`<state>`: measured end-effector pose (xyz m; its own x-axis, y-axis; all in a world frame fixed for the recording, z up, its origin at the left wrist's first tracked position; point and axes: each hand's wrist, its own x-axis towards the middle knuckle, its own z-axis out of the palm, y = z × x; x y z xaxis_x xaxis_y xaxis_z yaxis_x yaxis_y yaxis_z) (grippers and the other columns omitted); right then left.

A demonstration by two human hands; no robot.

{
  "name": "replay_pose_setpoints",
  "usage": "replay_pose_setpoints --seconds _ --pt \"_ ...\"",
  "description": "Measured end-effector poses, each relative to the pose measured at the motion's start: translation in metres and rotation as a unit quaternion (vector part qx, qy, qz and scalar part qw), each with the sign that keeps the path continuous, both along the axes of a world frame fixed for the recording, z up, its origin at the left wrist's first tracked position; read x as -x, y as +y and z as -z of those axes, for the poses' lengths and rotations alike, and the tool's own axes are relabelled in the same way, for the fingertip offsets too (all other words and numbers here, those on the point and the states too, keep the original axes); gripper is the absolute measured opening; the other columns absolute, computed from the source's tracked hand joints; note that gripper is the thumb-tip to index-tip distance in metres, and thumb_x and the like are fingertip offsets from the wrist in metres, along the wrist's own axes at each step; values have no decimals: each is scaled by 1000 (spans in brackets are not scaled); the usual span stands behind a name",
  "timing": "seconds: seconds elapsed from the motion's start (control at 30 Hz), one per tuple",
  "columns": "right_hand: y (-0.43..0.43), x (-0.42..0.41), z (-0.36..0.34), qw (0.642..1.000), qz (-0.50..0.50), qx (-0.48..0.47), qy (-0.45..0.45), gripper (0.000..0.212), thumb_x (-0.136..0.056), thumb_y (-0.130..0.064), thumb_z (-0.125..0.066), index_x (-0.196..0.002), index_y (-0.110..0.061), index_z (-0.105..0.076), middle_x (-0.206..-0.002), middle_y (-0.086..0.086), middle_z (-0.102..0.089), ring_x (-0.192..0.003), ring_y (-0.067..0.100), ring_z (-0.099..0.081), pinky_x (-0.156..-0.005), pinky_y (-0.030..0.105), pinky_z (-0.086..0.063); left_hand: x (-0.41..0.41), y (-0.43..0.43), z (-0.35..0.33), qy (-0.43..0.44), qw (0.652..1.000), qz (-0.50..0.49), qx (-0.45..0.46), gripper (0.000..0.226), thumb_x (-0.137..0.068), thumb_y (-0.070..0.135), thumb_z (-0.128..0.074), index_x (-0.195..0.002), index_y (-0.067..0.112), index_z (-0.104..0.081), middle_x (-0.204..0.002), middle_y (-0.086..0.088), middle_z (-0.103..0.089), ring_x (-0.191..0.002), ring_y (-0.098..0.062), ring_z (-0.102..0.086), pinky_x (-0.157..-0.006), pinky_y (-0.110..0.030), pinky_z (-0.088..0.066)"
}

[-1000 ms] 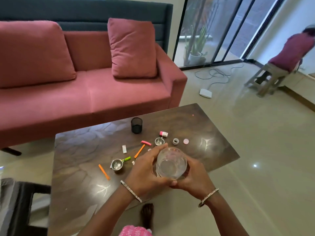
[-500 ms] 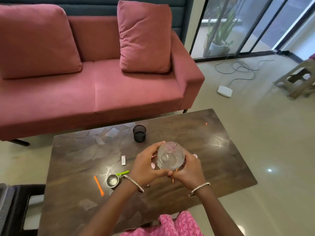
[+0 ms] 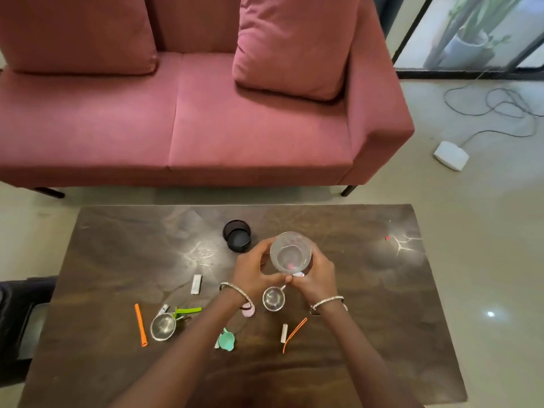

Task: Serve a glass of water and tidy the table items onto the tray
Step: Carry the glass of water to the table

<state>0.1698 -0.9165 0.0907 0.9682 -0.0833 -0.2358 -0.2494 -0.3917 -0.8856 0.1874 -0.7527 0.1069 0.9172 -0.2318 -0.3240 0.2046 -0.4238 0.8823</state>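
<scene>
A clear glass (image 3: 290,252) is held upright over the middle of the dark wooden table (image 3: 117,251). My left hand (image 3: 253,269) grips its left side and my right hand (image 3: 316,275) its right side. Under and around my wrists lie small items: two steel measuring cups (image 3: 162,326) (image 3: 273,298), orange sticks (image 3: 140,324) (image 3: 294,334), white pieces (image 3: 196,284) (image 3: 284,333), a teal piece (image 3: 226,339) and a pink cap (image 3: 248,311). A black mesh cup (image 3: 237,239) stands just left of the glass. No tray is in view.
A pink sofa (image 3: 206,119) with cushions runs along the far side of the table. A white adapter (image 3: 451,155) with loose cables lies on the floor at right. A dark stool (image 3: 17,319) stands at the table's left edge.
The camera has tilted down and moved over the table. Both hands have carried the glass farther over the table, toward the black mesh cup. The person at far right has left the view.
</scene>
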Motion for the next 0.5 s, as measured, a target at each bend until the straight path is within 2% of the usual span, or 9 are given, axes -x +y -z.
replay_pose_setpoints --seconds 0.17,0.27,0.37,0.5 --pt "-9 -55 73 999 -28 1 44 79 -52 -18 -85 -123 -34 -56 -108 -29 -65 -102 -18 -57 -83 -2 -39 -46 -12 67 38 999 -34 -7 82 -61 28 -89 -134 29 -52 -121 14 -65 -112 -1 -61 -101 -31 -49" --pt "-7 -79 118 996 -47 9 70 84 -53 -13 -86 -130 -25 -55 -114 -18 -65 -105 -4 -58 -85 -3 -38 -63 -14 107 58 996 -52 -32 84 -63 26 -87 -136 33 -47 -118 17 -65 -110 0 -62 -100 -33 -50" --pt "-2 -91 152 995 -52 7 86 83 -56 -16 -87 -132 -26 -54 -117 -15 -67 -109 -1 -60 -87 1 -41 -71 -16 136 63 993 -70 -64 83 -64 25 -86 -133 43 -44 -108 22 -66 -99 6 -63 -95 -31 -52" --pt "4 -97 180 995 -45 -2 88 79 -58 -23 -85 -130 -30 -54 -118 -19 -66 -110 -5 -59 -93 8 -44 -76 -17 164 84 990 -92 -64 86 -66 23 -81 -140 35 -39 -120 9 -67 -111 -9 -64 -97 -39 -51"
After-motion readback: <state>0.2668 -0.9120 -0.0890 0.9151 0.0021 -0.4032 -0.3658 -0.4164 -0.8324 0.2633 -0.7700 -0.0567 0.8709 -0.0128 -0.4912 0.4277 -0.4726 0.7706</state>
